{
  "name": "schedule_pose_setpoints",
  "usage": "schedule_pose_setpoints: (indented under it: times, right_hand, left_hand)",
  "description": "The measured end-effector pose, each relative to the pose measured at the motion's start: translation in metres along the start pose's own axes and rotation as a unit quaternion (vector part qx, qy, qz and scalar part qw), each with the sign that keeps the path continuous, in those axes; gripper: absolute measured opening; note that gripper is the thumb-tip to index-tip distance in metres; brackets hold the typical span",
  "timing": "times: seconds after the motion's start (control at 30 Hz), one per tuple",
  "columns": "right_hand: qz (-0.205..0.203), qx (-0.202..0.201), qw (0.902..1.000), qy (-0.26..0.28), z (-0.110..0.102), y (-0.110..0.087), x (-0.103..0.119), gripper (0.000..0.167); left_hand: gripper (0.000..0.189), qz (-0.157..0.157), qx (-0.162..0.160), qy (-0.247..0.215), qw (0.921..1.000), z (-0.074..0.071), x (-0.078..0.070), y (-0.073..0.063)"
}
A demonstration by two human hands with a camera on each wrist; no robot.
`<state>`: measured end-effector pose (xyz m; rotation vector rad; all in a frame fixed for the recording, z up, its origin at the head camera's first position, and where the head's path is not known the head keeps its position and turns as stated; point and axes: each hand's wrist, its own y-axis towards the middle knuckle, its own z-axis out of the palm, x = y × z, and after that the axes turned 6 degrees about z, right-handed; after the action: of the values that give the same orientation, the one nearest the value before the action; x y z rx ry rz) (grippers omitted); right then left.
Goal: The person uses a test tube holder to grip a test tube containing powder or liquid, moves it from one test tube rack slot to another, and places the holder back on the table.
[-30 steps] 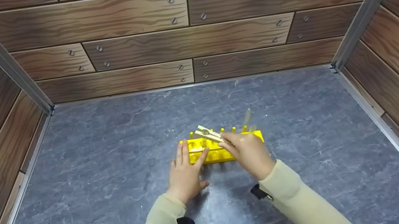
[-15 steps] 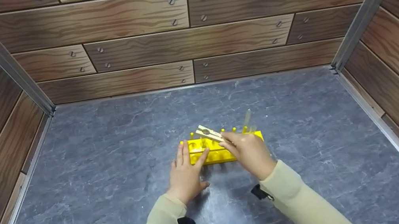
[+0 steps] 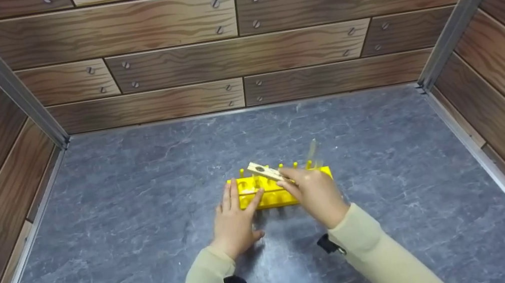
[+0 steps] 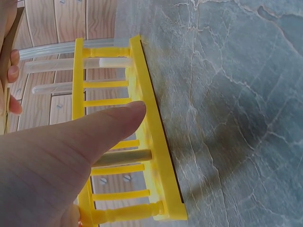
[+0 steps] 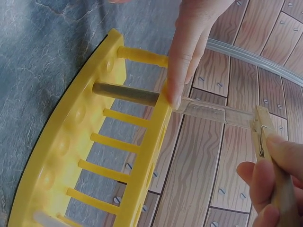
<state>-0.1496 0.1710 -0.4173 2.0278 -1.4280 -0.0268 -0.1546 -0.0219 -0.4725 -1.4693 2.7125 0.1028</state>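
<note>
A yellow test tube rack stands on the floor of the booth. My left hand rests on its left end, with straight fingers on the top shelf and the thumb across the front in the left wrist view. My right hand holds a wooden test tube clamp above the rack, fingers curled around its handles. In the right wrist view, the clamp's head lies at the mouth of a clear test tube. That tube sits in the rack, and its lower part looks dark brown.
Clear test tubes stand at the rack's right end. Yellow pegs line its back. Wood-patterned walls enclose the grey marbled surface on the back and sides.
The clamp's two prongs were spread apart and now lie together. My right hand stays in nearly the same place. The left hand and rack have not visibly moved.
</note>
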Motion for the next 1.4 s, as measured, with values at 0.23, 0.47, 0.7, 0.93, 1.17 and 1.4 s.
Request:
schedule_pose_setpoints:
  times: [0.23,0.47,0.7,0.93,1.17,1.4]
  right_hand:
    - [0.015,0.009,0.9998,0.002,-0.0003,-0.0011,0.0008,0.027]
    - [0.026,0.013,0.9995,-0.008,-0.0005,-0.0008,0.0013,0.026]
    - [0.024,0.011,0.9996,-0.010,-0.0002,-0.0005,0.0010,0.026]
    - [0.034,0.020,0.9992,-0.008,-0.0015,-0.0008,0.0006,0.027]
    - [0.022,0.009,0.9997,-0.007,-0.0018,-0.0021,-0.0016,0.026]
    - [0.024,0.008,0.9997,-0.002,-0.0031,-0.0024,-0.0032,0.023]
  left_hand:
    - [0.090,0.000,-0.001,0.002,1.0000,0.0012,0.0000,-0.0001]
    - [0.090,-0.001,-0.007,-0.003,1.0000,0.0012,0.0003,0.0002]
    - [0.090,-0.001,-0.005,-0.004,1.0000,0.0024,0.0003,0.0004]
    - [0.091,0.000,-0.005,0.002,1.0000,0.0037,0.0006,0.0005]
    - [0.090,0.001,-0.009,0.000,1.0000,0.0032,0.0006,-0.0001]
    - [0.091,-0.001,-0.002,-0.009,1.0000,0.0014,0.0006,-0.0006]
